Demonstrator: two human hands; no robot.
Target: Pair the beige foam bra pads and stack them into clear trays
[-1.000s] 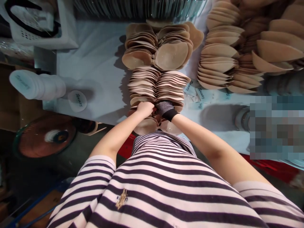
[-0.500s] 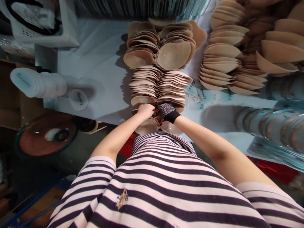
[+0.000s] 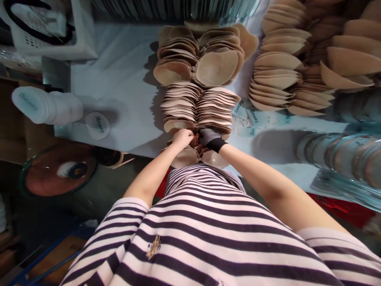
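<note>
My left hand (image 3: 182, 139) is bare, its fingers pinched at the middle of a beige stick-on bra (image 3: 185, 157) near the table's front edge. My right hand (image 3: 209, 137), in a dark dotted glove with a black cuff, is closed at the same middle join, close beside the left. Something small and reddish shows between the fingertips; the hands hide most of the join. Just beyond them stands a tight row of nested bras (image 3: 182, 97), cups in two columns. Behind that row is a looser pile of bras (image 3: 218, 68), joined by centre clasps.
More beige cups (image 3: 274, 71) are stacked at the right, near clear plastic cases (image 3: 336, 157). Printed clear films (image 3: 245, 115) lie right of the row. At left are round white lids (image 3: 47, 107), a single disc (image 3: 97, 125), a white basket (image 3: 85, 43) and a fan (image 3: 56, 169).
My left hand has shifted very slightly, its fingertips still at the join. My right hand stays almost in place. The bra stacks have not visibly changed.
</note>
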